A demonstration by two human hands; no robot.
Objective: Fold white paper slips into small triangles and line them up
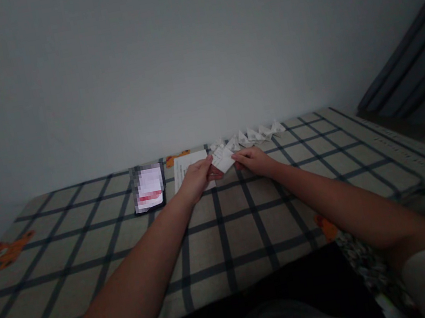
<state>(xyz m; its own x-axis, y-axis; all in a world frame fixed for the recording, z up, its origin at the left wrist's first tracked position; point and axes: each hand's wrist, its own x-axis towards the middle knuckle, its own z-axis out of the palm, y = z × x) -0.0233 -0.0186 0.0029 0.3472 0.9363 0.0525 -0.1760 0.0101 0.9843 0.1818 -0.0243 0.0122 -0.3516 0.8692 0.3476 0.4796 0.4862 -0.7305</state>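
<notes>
Between my hands is a folded piece of white paper (224, 162), held slightly above the checked cloth. My left hand (200, 174) pinches its left corner, thumb on top and fingers beneath. At the right corner, my right hand (252, 161) grips the paper between thumb and fingers. Just behind it, several folded white paper shapes (254, 135) stand in a row near the wall. Printed sheets of paper (182, 171) lie flat beside and partly under my left hand.
A phone (149, 187) with a lit, partly blurred screen lies to the left. The checked cloth (243, 219) has orange patterned patches and covers the surface up to the pale wall (194, 58). A dark curtain (411, 52) hangs at the right.
</notes>
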